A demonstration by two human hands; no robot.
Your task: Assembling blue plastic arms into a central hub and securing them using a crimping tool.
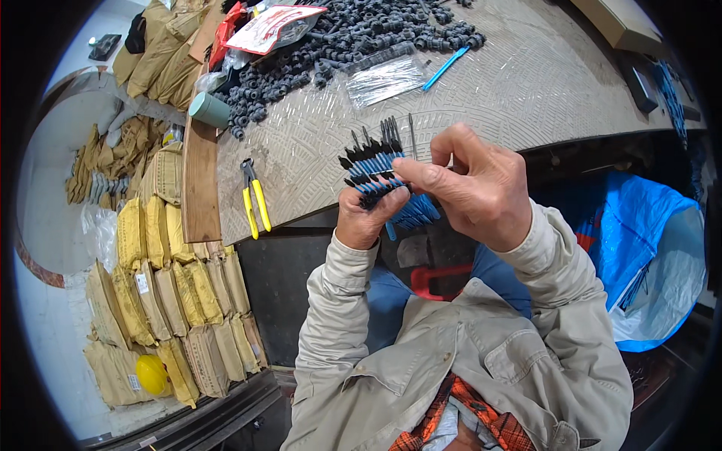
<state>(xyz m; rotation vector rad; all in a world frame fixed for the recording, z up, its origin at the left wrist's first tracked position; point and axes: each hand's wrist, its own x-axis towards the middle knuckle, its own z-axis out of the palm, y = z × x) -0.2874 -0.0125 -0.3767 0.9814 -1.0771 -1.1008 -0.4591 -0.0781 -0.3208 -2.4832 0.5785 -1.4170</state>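
Observation:
My left hand (pixel 359 218) is closed around a bundle of blue rods (pixel 376 164) with black sleeves and thin dark tips, lined up side by side over the table's front edge. Their blue lower ends (pixel 416 213) fan out below the hand. A pale band seems to run across the rods. My right hand (pixel 481 188) is bent in a pinch, thumb and forefinger at the bundle's right side; what sits between them is too small to make out. A thin dark strip (pixel 411 135) sticks up beside those fingers.
On the table lie black plastic fittings (pixel 361 37), a bag of clear ties (pixel 387 81), a blue pen (pixel 445 69), yellow-handled pliers (pixel 256 199) and a green cup (pixel 210 110). Packages (pixel 169 301) are stacked at left. A blue bag (pixel 647 255) stands at right.

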